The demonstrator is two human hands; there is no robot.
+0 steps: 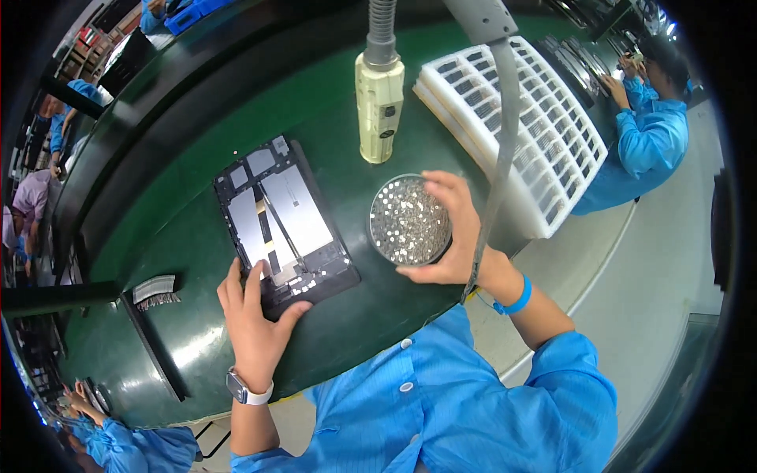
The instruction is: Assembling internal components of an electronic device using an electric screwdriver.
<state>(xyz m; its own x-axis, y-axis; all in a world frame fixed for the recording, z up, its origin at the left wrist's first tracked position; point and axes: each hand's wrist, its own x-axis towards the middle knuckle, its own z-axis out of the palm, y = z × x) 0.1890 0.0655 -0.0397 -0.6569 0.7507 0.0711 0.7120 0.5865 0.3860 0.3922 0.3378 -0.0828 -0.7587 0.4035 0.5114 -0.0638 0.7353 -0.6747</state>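
Observation:
An opened tablet (pixel 315 201) lies on the green table, its inside facing up with silver panels and a flat ribbon cable. A slim dark tool, perhaps tweezers (pixel 284 230), rests lengthwise across it. My left hand (pixel 256 323) grips the tablet's near left corner, with fingertips on its left side and the thumb along the near edge. To the right, my right hand (pixel 453 232) curls round a round clear dish (pixel 377 246), thumb at the near rim and fingers at the far rim. Many tiny shiny metal pieces (pixel 412 221) fill the dish, which stands on the table.
A pale yellow handheld device (pixel 379 110) hangs from a flexible grey hose beyond the dish. Stacked white compartment trays (pixel 512 126) stand at the right, behind a grey strap (pixel 509 118). A small comb-like part (pixel 155 292) lies left. Co-workers in blue (pixel 654 142) sit nearby.

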